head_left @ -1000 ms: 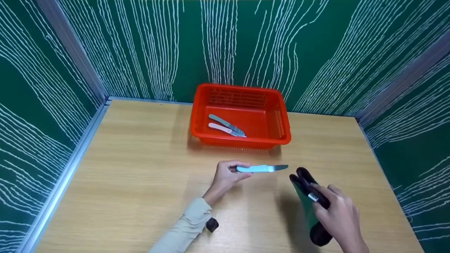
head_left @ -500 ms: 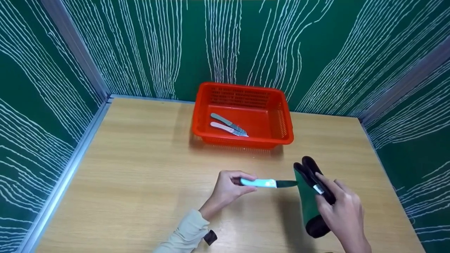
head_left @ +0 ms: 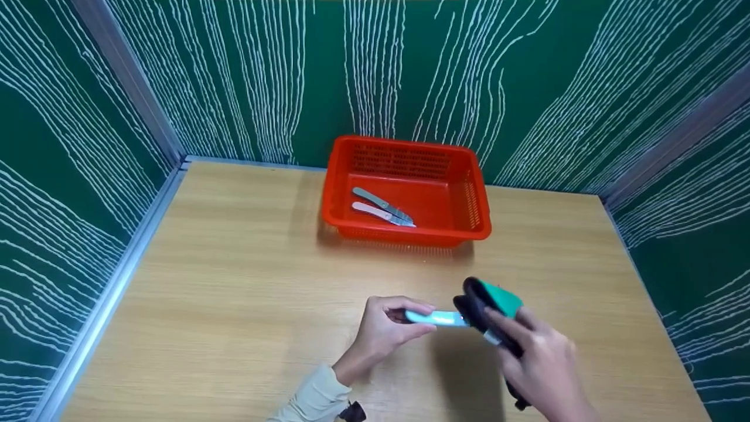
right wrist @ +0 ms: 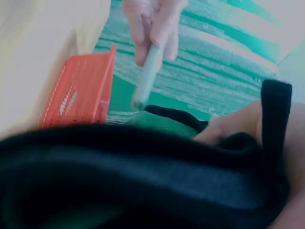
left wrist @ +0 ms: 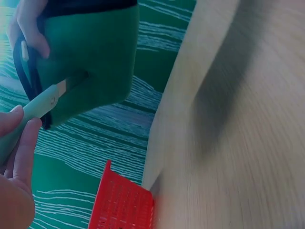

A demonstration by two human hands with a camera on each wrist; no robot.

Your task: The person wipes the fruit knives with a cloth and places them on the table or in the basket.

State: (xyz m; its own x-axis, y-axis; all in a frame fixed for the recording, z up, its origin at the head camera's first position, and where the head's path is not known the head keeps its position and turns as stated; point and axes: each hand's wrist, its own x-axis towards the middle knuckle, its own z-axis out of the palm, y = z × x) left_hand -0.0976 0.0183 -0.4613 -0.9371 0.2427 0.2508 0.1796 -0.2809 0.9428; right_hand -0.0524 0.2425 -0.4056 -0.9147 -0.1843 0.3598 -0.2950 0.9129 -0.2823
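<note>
Pinching the blue knife [head_left: 436, 317] by its handle, between thumb and fingers, with the grip of the left hand [head_left: 384, 325]; pointing the blade away to the right, above the desk [head_left: 234, 252]. Clutching the cloth [head_left: 501, 300], green with black edging and a white tag, with the grip of the right hand [head_left: 542, 351]. Holding both on the near side of the basket [head_left: 433, 235], apart from it. Blocked from the head view at the blade by the cloth's dark edge; seen from the left wrist with the blade against the cloth's green face. Cannot tell whether touching. Crowded in the right wrist view by blurred black folds across the bottom. Standing, in the basket's case, at the far side of the desk near the lined wall [head_left: 322, 70]; holding a green knife [head_left: 370, 197] and a pink knife [head_left: 369, 210], blades close together. Wearing a pale sleeve [head_left: 319, 392] on the left arm, beside a dark piece [head_left: 353, 412].
</note>
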